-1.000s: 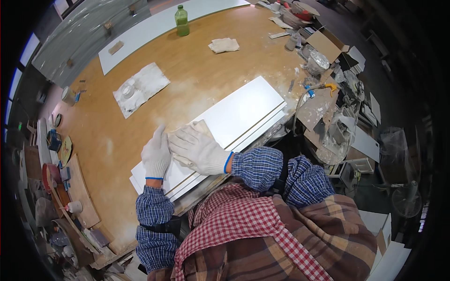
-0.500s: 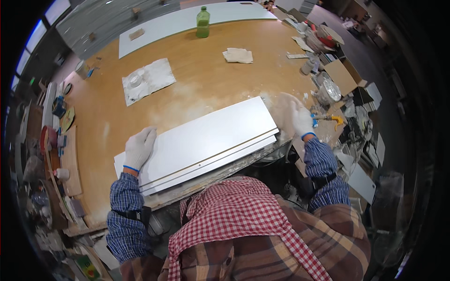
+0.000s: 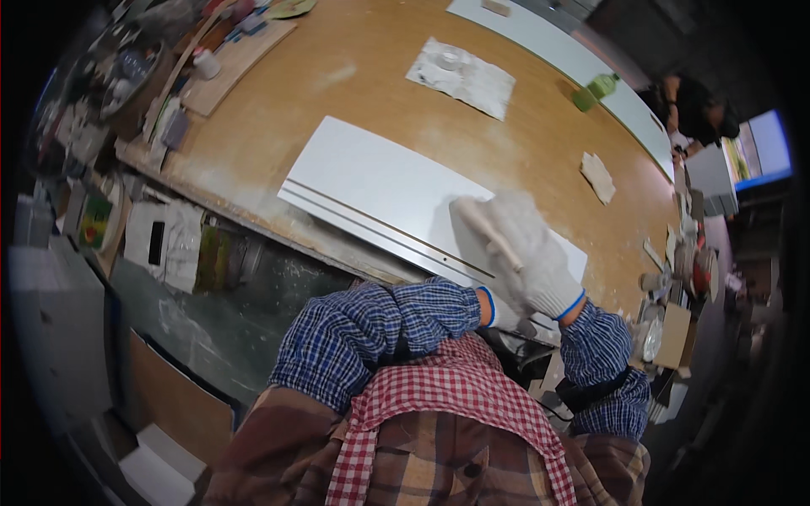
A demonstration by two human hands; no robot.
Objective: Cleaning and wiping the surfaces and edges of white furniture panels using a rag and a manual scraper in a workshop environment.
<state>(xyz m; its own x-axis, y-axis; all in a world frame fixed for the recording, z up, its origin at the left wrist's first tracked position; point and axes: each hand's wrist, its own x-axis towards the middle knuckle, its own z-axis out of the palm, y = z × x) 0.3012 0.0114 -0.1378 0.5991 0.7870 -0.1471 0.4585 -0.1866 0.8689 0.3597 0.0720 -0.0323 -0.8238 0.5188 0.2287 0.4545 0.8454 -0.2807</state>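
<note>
Several white panels point(image 3: 371, 177) with slim edges lie stacked at the table's near edge, their long sides slanting down to the right. Over the right part of the stack is my right hand point(image 3: 531, 249), in a white knit glove and smeared by motion. A pale, long shape shows at its fingers; whether that is a finger or a held thing, I cannot make out. My left arm reaches across my body, and my left hand point(image 3: 506, 315), gloved too, is beside the stack's near edge just below my right wrist. Its fingers are hidden.
On the brown table point(image 3: 337, 80) lie a white sheet point(image 3: 488, 88) with a small round container point(image 3: 450, 59) and a folded beige cloth point(image 3: 597, 177). A green bottle point(image 3: 595, 91) stands beside a long white board point(image 3: 557, 63). Another person point(image 3: 700, 114) is at the far right.
The view has swung, so the panels now slant down to the right. My left hand left the panels' left end and crossed to the right; my right hand came in over the panels.
</note>
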